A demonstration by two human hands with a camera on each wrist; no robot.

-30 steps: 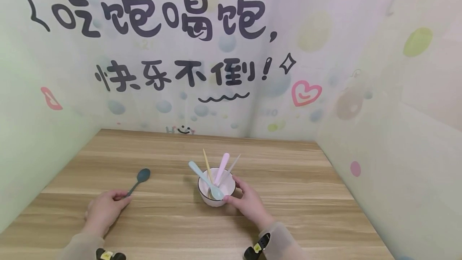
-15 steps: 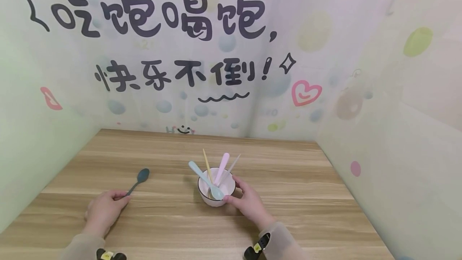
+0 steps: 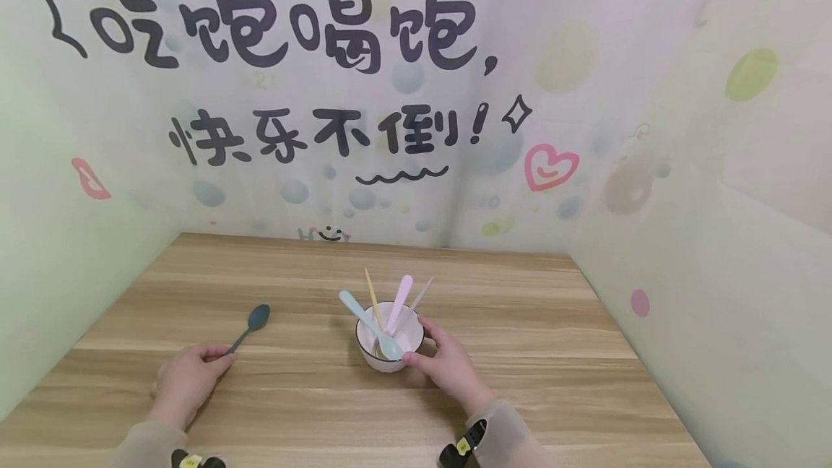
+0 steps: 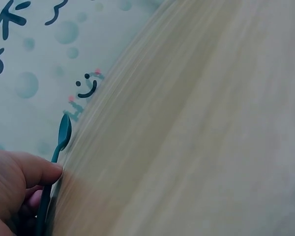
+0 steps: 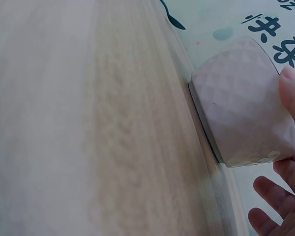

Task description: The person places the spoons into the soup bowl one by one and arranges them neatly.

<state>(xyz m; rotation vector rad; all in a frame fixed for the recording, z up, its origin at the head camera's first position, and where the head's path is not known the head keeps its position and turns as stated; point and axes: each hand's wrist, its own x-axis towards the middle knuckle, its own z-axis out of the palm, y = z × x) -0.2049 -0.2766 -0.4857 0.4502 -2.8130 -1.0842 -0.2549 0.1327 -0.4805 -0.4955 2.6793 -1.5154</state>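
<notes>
My left hand (image 3: 188,381) pinches the handle of a dark teal spoon (image 3: 258,317) at the table's left; the same spoon (image 4: 65,132) points its bowl end away from the fingers in the left wrist view. Near the middle stands a small white bowl (image 3: 372,360) with a dark rim. The right hand (image 3: 451,367) grips this bowl at its right side, thumb in front and index finger behind. Its other fingers are off the faceted wall of the bowl (image 5: 238,108). A light blue spoon (image 3: 390,347), a pink handle (image 3: 399,302), a yellow stick (image 3: 373,291) and a pale stick (image 3: 422,293) lean in the bowl.
Everything stands on a wood-grain table (image 3: 312,417). A printed back wall (image 3: 455,215) and pale side walls close it in on the left, right and far sides. Wood surface lies between the teal spoon and the bowl.
</notes>
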